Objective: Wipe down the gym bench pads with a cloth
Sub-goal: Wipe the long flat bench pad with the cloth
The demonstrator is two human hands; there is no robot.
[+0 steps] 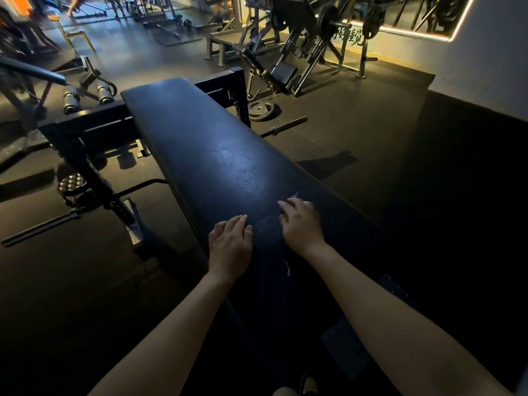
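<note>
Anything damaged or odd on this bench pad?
Yes: the bench pad has a white nick by the right hand and another beside its wrist: tears or residue, too small to tell.

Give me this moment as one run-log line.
left hand resting flat on bench pad, left edge | right hand on pad, fingers bent | cloth not clearly visible | lighting dim

Dim gym, padded bench (200,144), plate-loaded machines (314,38), weight plate (260,109) on rubber floor (357,124)
</note>
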